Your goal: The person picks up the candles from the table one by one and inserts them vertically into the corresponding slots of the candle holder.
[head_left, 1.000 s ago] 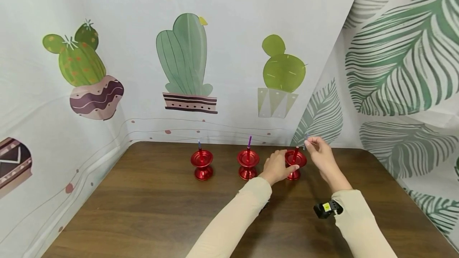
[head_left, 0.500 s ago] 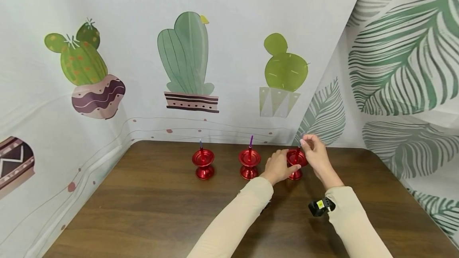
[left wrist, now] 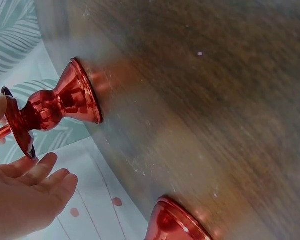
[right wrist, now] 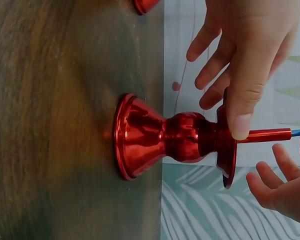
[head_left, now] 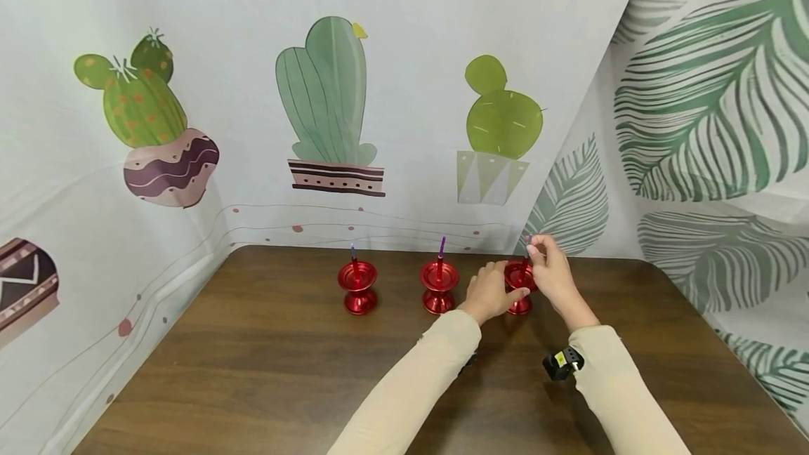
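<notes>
My left hand (head_left: 489, 292) grips the dish rim of the rightmost red candle holder (right wrist: 185, 135), thumb on top and fingers extended beneath. The holder stands upright on the table, its red tube (right wrist: 265, 135) rising from the dish. My right hand (head_left: 555, 272) pinches a thin candle (right wrist: 297, 132) above that tube. The candle's blue lower end meets the tube's mouth in the right wrist view; how deep it sits I cannot tell. Its tip just shows above the right fingers in the head view.
A middle red holder (head_left: 439, 300) bears a purple candle (head_left: 442, 247), and a left red holder (head_left: 359, 302) bears a blue one (head_left: 352, 253). The brown wooden table (head_left: 272, 350) ends at a wall cloth (head_left: 417, 125) printed with cacti and leaves.
My right hand has moved left and brought the candle from beside the rightmost holder to above its tube. The left hand has kept its grip on the dish.
</notes>
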